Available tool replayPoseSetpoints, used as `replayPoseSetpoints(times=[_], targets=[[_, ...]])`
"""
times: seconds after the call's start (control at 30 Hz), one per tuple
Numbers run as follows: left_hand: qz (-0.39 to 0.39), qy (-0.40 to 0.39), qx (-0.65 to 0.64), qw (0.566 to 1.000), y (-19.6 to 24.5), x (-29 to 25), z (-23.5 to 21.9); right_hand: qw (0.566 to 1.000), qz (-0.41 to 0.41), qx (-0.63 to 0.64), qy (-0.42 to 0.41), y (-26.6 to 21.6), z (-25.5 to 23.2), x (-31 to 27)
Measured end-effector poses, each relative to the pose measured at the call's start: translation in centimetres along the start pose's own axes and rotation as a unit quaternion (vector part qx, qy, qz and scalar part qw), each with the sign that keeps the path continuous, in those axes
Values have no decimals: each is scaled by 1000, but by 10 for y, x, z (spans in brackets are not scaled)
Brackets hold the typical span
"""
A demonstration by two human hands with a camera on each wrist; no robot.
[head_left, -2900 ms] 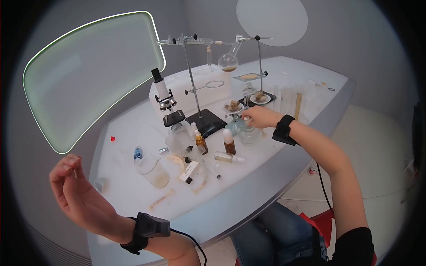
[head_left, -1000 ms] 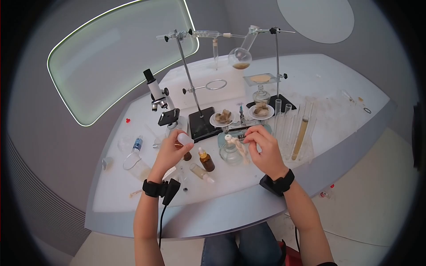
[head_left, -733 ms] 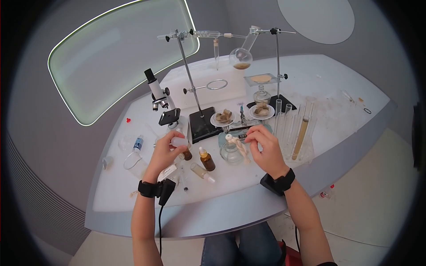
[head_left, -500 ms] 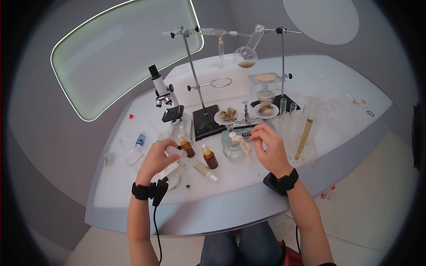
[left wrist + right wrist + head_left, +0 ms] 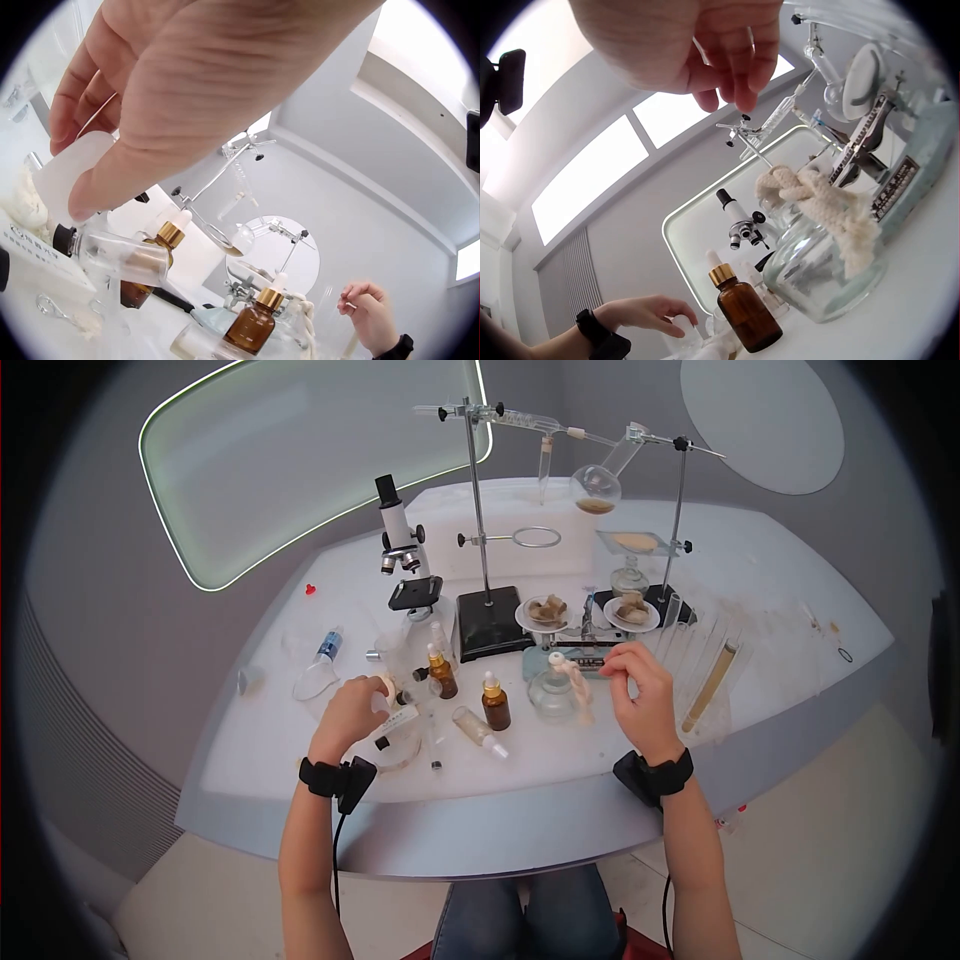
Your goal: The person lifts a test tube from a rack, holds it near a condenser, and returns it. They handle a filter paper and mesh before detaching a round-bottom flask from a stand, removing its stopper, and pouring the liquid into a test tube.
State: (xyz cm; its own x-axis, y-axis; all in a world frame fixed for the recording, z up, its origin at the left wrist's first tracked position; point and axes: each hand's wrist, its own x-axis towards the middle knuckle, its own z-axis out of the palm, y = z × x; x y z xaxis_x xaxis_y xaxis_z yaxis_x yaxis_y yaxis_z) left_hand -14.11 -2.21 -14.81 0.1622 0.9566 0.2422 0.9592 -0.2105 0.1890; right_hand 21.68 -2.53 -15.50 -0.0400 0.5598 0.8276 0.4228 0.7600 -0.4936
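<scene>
as left fingers (image 5: 112,178) pinch, the cap (image 5: 66,169) sits between.

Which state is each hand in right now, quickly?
Left hand: closed on a translucent white cap.
Right hand: open, fingers loosely curled, holding nothing.

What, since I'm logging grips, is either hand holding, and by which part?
The left hand pinches a rounded, translucent white plastic-looking cap by its side wall, between thumb and fingers. The right hand holds nothing visible, fingers loosely curled.
</scene>
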Motion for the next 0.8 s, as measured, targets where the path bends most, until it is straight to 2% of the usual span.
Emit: replayPoseSetpoints(times=[0.1, 0.17, 0.2, 0.27, 0.4, 0.47, 0.67, 0.8], targets=[[-33, 29, -25, 999, -5, 2, 0, 1000, -6, -7, -2, 1, -1, 1], [-26, 131, -24, 991, -6, 3, 1, 1000, -12, -9, -3, -1, -1, 2], [-27, 133, -26, 990, -5, 3, 1, 1000, -17, -10, -2, -1, -1, 2], [29, 182, -39, 982, 1, 1, 0, 1000, -17, -13, -4, -2, -1, 2], [47, 123, -107, 986, 11, 7, 3, 1000, -20, -16, -2, -4, -1, 3], [58, 51, -151, 985, 20, 10, 5, 1000, -21, -17, -4, -4, -1, 3], [64, 20, -55, 996, 12, 20, 29, 1000, -18, -14, -4, -5, -2, 3], [80, 25, -47, 995, 8, 24, 29, 1000, -15, -20, -7, -3, -2, 2]])
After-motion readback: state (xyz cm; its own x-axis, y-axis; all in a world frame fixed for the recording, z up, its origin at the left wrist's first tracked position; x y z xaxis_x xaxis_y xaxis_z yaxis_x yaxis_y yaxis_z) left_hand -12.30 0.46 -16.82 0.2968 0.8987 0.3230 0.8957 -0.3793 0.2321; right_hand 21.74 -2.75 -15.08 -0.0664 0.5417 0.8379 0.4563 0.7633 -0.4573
